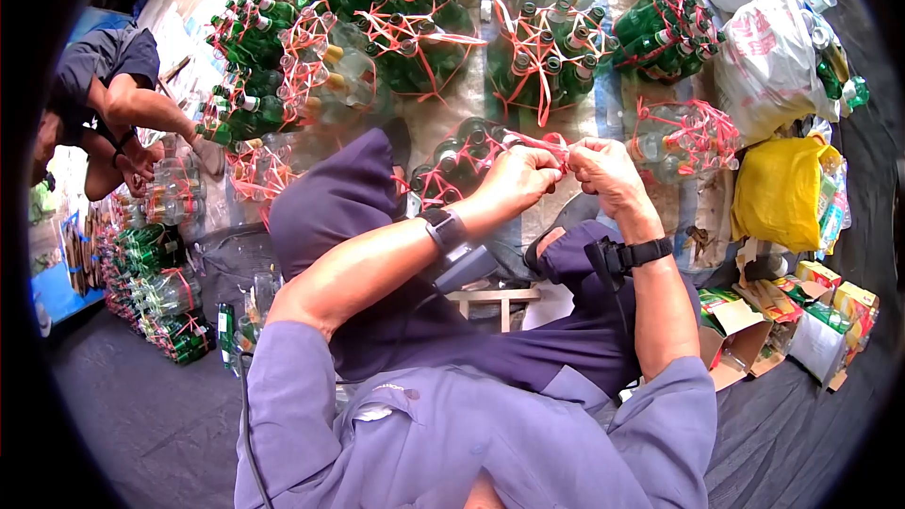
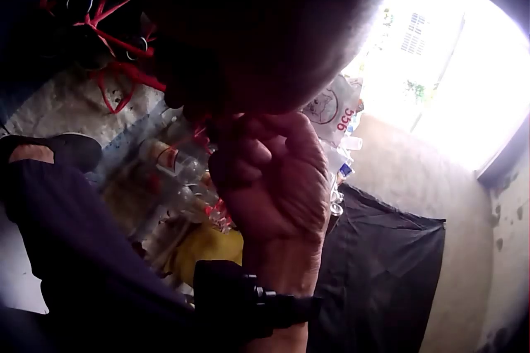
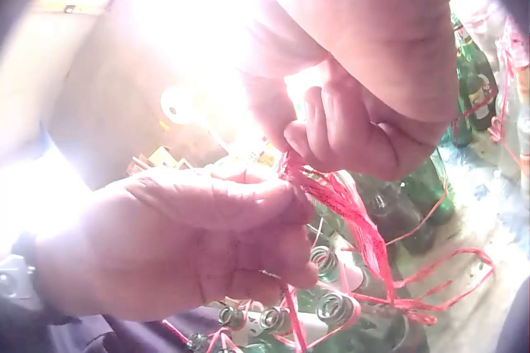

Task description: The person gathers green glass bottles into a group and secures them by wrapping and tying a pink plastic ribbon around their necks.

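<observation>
In the head view my left hand (image 1: 514, 181) and right hand (image 1: 608, 174) meet fingertip to fingertip over my lap. Both pinch pink plastic string (image 3: 356, 212), whose strands bunch at the fingertips and trail down in a loop in the right wrist view. There the left fingers and thumb grip the string from below, with the right fingers curled above it. Under the hands stands a bundle of bottles (image 1: 459, 153), dark green and clear glass, with pink string around the necks. In the left wrist view the near hand is mostly in shadow.
Tied bottle bundles (image 1: 415, 38) fill the floor ahead. A yellow bag (image 1: 778, 193), a white sack (image 1: 773, 57) and open cartons (image 1: 735, 330) stand at the right. Another person's bare arm (image 1: 141, 108) reaches toward bottles at the left. A small wooden frame (image 1: 495, 297) lies between my legs.
</observation>
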